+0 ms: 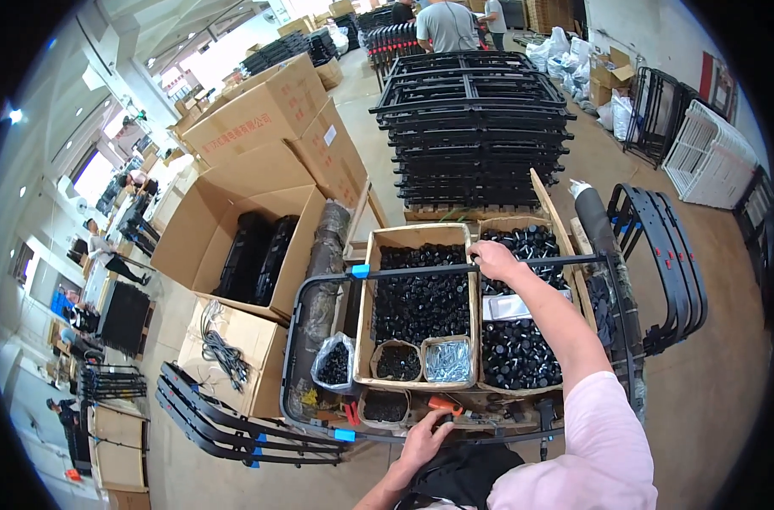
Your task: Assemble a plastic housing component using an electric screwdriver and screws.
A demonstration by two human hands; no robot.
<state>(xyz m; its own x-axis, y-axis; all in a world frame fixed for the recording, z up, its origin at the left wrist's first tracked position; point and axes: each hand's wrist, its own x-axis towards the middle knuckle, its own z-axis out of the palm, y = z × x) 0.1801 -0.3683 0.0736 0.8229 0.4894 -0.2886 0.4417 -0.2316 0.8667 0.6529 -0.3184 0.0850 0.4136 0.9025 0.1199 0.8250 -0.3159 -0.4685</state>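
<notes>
Right hand [491,257] on black frame bar [421,271], left hand [425,439] perhaps on orange-handled tool [446,405]

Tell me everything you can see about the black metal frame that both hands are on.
The black metal frame is a thin tubular rectangle with rounded corners, lying roughly flat over boxes of small black parts. Blue clips sit on its far and near bars. The right hand grips the far bar; the left hand is at the near bar, beside an orange-handled tool.

You are wearing a pale pink short sleeve [604,442] on your right arm; both forearms are showing bare; your left hand [421,442] and right hand [495,259] are going ungloved.
</notes>
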